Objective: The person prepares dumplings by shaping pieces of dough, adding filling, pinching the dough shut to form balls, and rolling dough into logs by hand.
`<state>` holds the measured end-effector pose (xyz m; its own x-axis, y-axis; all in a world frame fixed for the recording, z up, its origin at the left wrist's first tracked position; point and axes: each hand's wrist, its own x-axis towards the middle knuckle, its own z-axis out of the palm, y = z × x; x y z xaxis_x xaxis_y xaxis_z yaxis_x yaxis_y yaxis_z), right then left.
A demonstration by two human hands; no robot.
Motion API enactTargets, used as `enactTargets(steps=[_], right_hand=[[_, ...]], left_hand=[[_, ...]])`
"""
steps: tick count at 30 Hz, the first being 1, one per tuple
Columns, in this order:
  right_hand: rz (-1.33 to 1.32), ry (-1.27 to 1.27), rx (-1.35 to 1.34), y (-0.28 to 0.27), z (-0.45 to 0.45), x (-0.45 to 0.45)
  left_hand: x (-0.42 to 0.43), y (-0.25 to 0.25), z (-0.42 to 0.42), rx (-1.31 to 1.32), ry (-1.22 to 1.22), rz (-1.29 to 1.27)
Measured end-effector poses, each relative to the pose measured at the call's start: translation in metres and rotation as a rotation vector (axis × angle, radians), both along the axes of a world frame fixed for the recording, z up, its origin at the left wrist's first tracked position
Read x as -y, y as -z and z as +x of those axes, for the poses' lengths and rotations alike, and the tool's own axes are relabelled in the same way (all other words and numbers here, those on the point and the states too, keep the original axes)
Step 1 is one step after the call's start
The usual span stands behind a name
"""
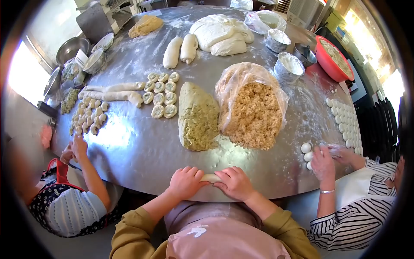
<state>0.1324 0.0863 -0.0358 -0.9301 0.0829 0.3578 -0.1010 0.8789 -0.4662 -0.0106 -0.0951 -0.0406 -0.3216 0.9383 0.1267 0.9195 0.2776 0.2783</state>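
At the near edge of the metal table, my left hand [186,183] is closed around one end of a short pale dough roll [211,178]. Its other end is in my right hand [235,183], also closed, so only the middle of the roll shows. Beyond my hands lie a large mound of greenish filling [196,116] and a heap of brown crumbly filling [254,112] partly wrapped in clear plastic. Several rounds of dough with green filling [158,99] stand in rows left of the green mound.
Co-workers' hands work on the left [77,149] and right [323,164]. Long dough strips [114,96], small dough pieces [88,115], a big dough mass [220,32], white dough rounds [345,123], a red basin [332,60] and metal bowls [288,67] share the metal table [142,155].
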Motion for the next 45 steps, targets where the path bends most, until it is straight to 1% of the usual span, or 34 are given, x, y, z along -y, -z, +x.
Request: enactTargets(steps=[2,4,7,9,12,14,15,17,18,19,21,22,23,24,25,28,30,31,33,34,37,40,43,45], right_hand=[[-0.016,0.010,-0.018,0.003,0.001,-0.006],[0.000,0.024,0.007,-0.009,0.009,-0.015],[0.010,0.015,-0.030,-0.018,0.023,-0.028],[-0.018,0.063,-0.016,-0.015,0.035,-0.033],[-0.052,0.126,0.009,-0.002,0.052,-0.036],[-0.048,0.145,-0.021,0.001,0.048,-0.036],[-0.173,0.171,-0.030,0.001,0.045,-0.034],[-0.428,0.211,-0.034,-0.001,0.041,-0.027],[-0.422,0.241,-0.046,-0.010,0.038,-0.024],[-0.415,0.269,-0.060,-0.027,0.034,-0.022],[-0.454,0.365,-0.063,-0.049,0.027,-0.018],[-0.459,0.343,-0.123,-0.048,0.021,-0.016],[-0.464,0.321,-0.182,-0.048,0.015,-0.014],[-0.468,0.296,-0.240,-0.048,0.009,-0.012],[-0.585,0.303,-0.136,-0.048,0.010,-0.007],[-0.322,0.290,-0.148,-0.047,-0.004,0.003],[-0.366,0.335,-0.163,-0.045,-0.011,0.006],[-0.401,0.352,-0.166,-0.046,-0.014,0.007],[-0.441,0.367,-0.203,-0.052,-0.022,0.011],[-0.384,0.330,-0.186,-0.055,-0.026,0.012],[-0.228,0.222,-0.167,-0.069,-0.037,0.015],[-0.152,0.137,-0.192,-0.082,-0.057,0.024],[-0.168,0.083,-0.182,-0.084,-0.078,0.036],[-0.209,0.042,-0.154,-0.086,-0.095,0.050]], left_hand=[[-0.006,0.000,-0.005,0.009,0.012,-0.001],[-0.006,-0.005,0.004,0.032,0.001,-0.004],[-0.014,-0.013,0.020,0.048,-0.024,0.015],[-0.020,-0.021,0.025,0.080,-0.039,0.040],[-0.025,-0.044,0.026,0.142,-0.051,0.009],[-0.035,-0.044,0.028,0.106,0.032,0.038],[-0.040,-0.042,0.030,0.083,0.061,0.052],[-0.051,-0.025,0.035,0.140,0.067,0.096],[-0.055,-0.014,0.036,0.168,0.069,0.116],[-0.059,-0.009,0.032,0.124,0.108,0.126],[-0.059,-0.016,0.039,0.465,-0.028,0.057],[-0.059,-0.021,0.041,0.634,-0.101,0.031],[-0.060,-0.016,0.043,0.634,-0.080,0.195],[-0.061,-0.017,0.045,0.651,-0.097,0.207],[-0.062,-0.019,0.046,0.666,-0.117,0.219],[-0.060,-0.021,0.041,0.711,-0.149,0.235],[-0.058,-0.031,0.040,0.751,-0.151,0.297],[-0.058,-0.038,0.040,0.757,-0.182,0.438],[-0.059,-0.049,0.036,0.804,-0.161,0.473],[-0.058,-0.051,0.033,0.826,-0.149,0.492],[-0.056,-0.044,0.028,0.848,-0.204,0.300],[-0.042,-0.055,0.019,0.830,-0.267,0.316],[-0.027,-0.063,0.010,0.712,-0.399,0.573],[-0.011,-0.068,-0.001,0.705,-0.412,0.569]])
